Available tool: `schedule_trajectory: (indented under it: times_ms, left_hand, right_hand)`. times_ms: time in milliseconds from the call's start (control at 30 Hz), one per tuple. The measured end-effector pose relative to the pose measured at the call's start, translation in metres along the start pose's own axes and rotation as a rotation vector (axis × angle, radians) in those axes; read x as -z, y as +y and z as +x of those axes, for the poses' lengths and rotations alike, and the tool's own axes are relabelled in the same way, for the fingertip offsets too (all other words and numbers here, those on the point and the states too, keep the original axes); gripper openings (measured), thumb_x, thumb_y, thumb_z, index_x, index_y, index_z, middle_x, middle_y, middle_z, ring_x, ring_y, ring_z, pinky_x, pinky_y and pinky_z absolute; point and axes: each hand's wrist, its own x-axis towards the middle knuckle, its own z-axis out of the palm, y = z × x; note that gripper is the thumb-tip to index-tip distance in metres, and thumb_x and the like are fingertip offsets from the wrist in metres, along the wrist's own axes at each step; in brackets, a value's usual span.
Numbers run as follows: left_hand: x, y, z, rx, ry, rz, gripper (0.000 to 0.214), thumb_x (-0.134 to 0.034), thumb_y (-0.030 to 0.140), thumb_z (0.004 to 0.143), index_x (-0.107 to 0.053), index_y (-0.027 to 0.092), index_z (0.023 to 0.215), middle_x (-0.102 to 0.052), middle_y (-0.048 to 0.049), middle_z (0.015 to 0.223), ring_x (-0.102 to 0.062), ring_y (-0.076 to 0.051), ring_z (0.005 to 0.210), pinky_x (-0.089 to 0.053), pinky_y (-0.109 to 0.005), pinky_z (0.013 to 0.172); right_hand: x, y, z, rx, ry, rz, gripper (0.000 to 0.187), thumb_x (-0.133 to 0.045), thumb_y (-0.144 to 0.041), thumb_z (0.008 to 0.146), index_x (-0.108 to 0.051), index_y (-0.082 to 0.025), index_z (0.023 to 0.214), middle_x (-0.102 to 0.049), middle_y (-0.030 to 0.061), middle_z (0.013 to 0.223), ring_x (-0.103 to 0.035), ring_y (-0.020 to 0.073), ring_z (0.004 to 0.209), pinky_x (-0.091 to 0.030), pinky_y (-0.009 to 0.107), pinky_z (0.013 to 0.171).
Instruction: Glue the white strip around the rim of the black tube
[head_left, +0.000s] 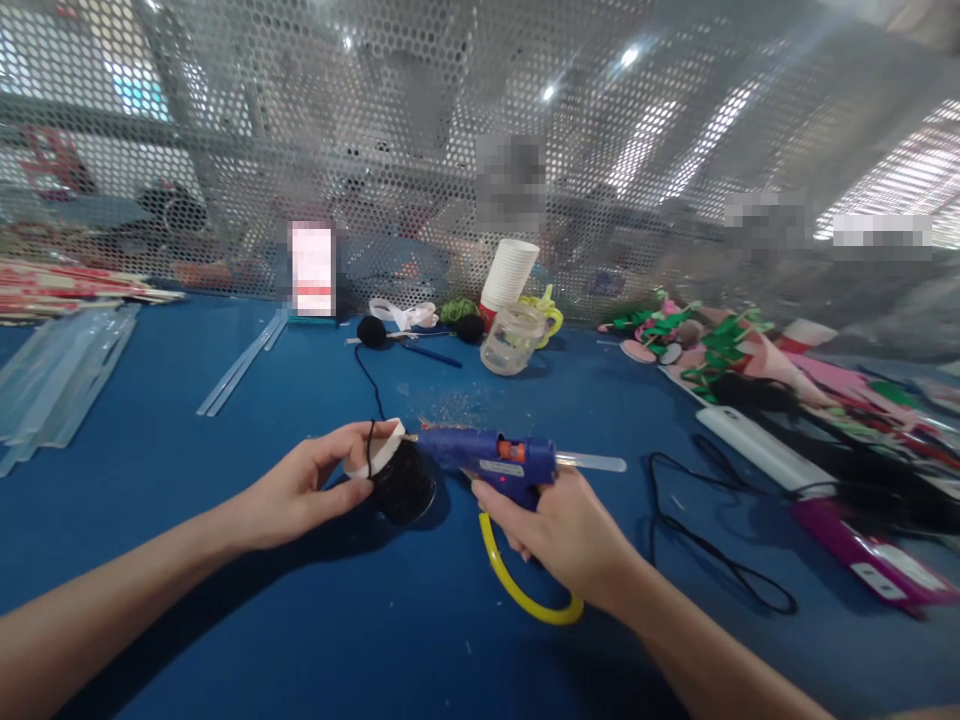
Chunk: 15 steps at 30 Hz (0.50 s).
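My right hand [559,530] grips a blue hot-glue gun [487,460] with a clear glue stick poking out of its back and a yellow cable [517,590] looping below. Its nozzle points left and touches a small white paper cup [379,450] that my left hand [307,485] holds pinched between thumb and fingers. A black fuzzy piece [403,485] sits against the cup, and a thin black string [367,385] runs up from it across the blue table [225,600].
Clear glue sticks [60,370] lie at the left. A stack of white cups [510,272], a clear jar [514,340] and black pom-poms [371,330] stand at the back before a perforated metal screen. Pink and green craft pieces [712,345], a white power strip [757,445] and black cables fill the right.
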Motion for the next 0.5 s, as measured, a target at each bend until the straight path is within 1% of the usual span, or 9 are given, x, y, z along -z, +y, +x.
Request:
schedule_trajectory:
  times_ms: [200,367,500]
  left_hand:
    - [0.0001,-0.0009,-0.0008,-0.001,0.002,-0.008,0.019,-0.052,0.028,0.079,-0.045,0.017,0.066,-0.045,-0.0127,0.128,-0.032,-0.029,0.124,-0.027,-0.043,0.1]
    - [0.0,0.0003,-0.0018,-0.004,-0.014,0.005,0.018,-0.051,0.026,0.08,-0.044,0.017,0.067,-0.041,-0.0133,0.132,-0.033,-0.028,0.124,-0.026,-0.042,0.1]
    - [-0.0004,0.0011,-0.0013,0.003,0.0,0.001,0.018,-0.052,0.027,0.08,-0.044,0.017,0.067,-0.042,-0.0128,0.132,-0.033,-0.029,0.124,-0.027,-0.042,0.1]
  right_hand:
    - [0.0008,0.0009,0.0015,0.004,-0.014,0.01,0.018,-0.048,-0.029,0.077,-0.058,-0.015,0.073,-0.043,-0.0068,0.037,-0.039,0.0081,0.029,-0.034,0.02,0.03]
    - [0.0018,0.0009,0.0013,0.0,-0.048,-0.012,0.019,-0.048,-0.03,0.076,-0.054,-0.016,0.064,-0.043,-0.0064,0.036,-0.041,0.0088,0.031,-0.037,0.021,0.033]
    - [0.0013,0.0008,-0.0003,0.012,-0.016,-0.042,0.02,-0.048,-0.031,0.076,-0.056,-0.017,0.065,-0.043,-0.0057,0.037,-0.043,0.0099,0.032,-0.037,0.021,0.034]
